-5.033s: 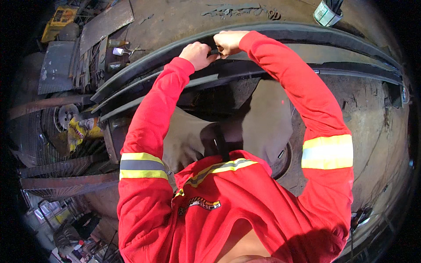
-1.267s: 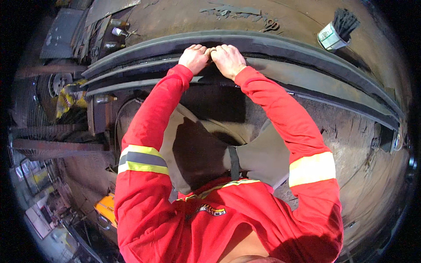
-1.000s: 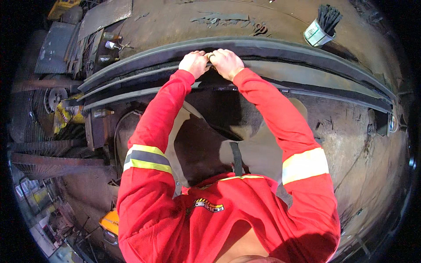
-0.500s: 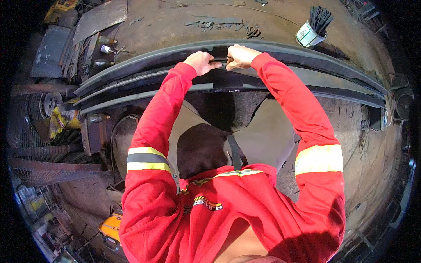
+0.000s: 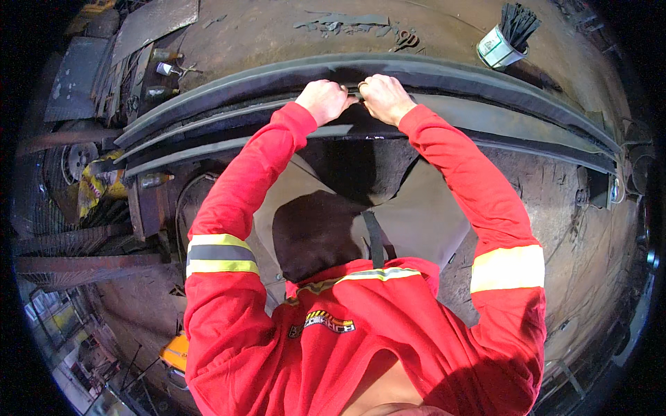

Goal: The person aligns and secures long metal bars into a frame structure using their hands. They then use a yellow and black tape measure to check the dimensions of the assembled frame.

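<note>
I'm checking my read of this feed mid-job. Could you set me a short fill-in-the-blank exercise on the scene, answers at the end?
1. The jacket sleeves are ____, with reflective bands.
2. In the picture, the scissors lie to the ____ of the white bucket holding dark strips.
3. Of the left hand and the right hand, both at the long dark beams, the ____ one is nearer the white bucket.

Missing words: red; left; right.

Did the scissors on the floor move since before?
No. The scissors still lie by the right end of the dark scraps, same as earlier; the whole view shifted instead.
</note>
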{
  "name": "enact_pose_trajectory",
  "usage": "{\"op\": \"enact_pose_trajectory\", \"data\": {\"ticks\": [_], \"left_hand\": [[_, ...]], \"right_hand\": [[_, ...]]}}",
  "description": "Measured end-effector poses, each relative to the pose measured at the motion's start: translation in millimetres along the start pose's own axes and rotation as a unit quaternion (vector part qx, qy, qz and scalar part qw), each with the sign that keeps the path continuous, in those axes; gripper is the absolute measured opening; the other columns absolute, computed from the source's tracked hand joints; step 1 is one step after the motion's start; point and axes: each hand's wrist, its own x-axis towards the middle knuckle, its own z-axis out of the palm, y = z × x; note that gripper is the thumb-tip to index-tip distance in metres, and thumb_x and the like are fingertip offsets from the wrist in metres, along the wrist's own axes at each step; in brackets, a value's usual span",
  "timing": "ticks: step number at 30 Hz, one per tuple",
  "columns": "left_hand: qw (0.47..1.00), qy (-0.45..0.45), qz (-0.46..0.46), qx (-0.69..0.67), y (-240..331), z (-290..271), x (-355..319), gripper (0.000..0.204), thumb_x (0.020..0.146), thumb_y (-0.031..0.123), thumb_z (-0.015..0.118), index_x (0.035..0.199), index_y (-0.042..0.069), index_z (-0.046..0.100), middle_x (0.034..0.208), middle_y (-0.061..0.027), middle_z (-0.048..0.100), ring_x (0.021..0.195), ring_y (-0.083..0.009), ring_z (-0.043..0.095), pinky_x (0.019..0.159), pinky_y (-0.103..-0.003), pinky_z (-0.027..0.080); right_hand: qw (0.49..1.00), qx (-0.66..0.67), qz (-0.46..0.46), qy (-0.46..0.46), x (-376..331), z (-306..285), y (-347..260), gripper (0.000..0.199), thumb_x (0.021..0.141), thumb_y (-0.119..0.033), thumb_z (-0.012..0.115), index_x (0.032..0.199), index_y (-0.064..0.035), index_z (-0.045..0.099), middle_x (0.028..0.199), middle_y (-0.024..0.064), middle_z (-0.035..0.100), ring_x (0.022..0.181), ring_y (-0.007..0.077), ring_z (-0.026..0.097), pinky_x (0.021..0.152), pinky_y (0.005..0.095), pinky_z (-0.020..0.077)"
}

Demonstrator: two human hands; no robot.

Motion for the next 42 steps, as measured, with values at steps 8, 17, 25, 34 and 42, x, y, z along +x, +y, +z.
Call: {"op": "enact_pose_trajectory", "data": {"ticks": [8,17,25,34,42], "left_hand": [[0.998,-0.002,0.007,0.066,4,2,2,0.039,0.087,0.042,0.056,0.081,0.003,0.062,0.073,-0.0132,0.065,0.07,-0.0292,0.065,0.064,-0.038,0.052],[0.997,0.032,-0.052,0.057,10,19,-1,0.036,0.075,0.036,0.069,0.094,0.006,0.06,0.086,-0.0113,0.064,0.085,-0.0274,0.063,0.079,-0.038,0.049],[0.992,0.088,-0.065,0.057,12,28,9,0.035,0.073,0.033,0.072,0.094,0.007,0.06,0.085,-0.0105,0.063,0.087,-0.0281,0.062,0.08,-0.039,0.049],[0.984,0.012,-0.061,-0.168,26,-1,25,0.042,0.084,0.044,0.06,0.086,0.002,0.065,0.084,-0.0209,0.063,0.085,-0.0383,0.061,0.075,-0.044,0.049],[0.992,-0.025,-0.044,-0.118,38,-4,48,0.049,0.088,0.048,0.054,0.078,0.001,0.064,0.072,-0.0235,0.063,0.075,-0.0409,0.062,0.068,-0.048,0.049]], "right_hand": [[0.998,-0.035,0.021,0.048,-3,11,-3,0.012,0.076,-0.011,0.059,0.086,-0.0064,0.062,0.087,0.008,0.062,0.088,0.0252,0.061,0.074,0.0375,0.0506],[0.993,-0.061,0.015,0.095,-10,20,-9,0.014,0.076,-0.014,0.058,0.088,-0.0084,0.061,0.085,0.0047,0.059,0.087,0.0211,0.059,0.076,0.0336,0.0481],[0.995,-0.006,0.038,0.096,-12,15,-1,0.02,0.074,-0.021,0.064,0.088,-0.0064,0.061,0.09,0.0078,0.061,0.092,0.0246,0.06,0.079,0.0366,0.0489],[0.951,0.182,0.075,-0.239,-20,-51,59,0.038,0.082,-0.032,0.064,0.109,-0.0052,0.066,0.091,0.0192,0.068,0.086,0.0298,0.067,0.075,0.0416,0.0494],[0.988,0.02,0.039,-0.15,-18,-50,34,0.016,0.072,-0.014,0.066,0.083,-0.002,0.066,0.088,0.0208,0.066,0.085,0.0367,0.065,0.074,0.0442,0.0531]]}}
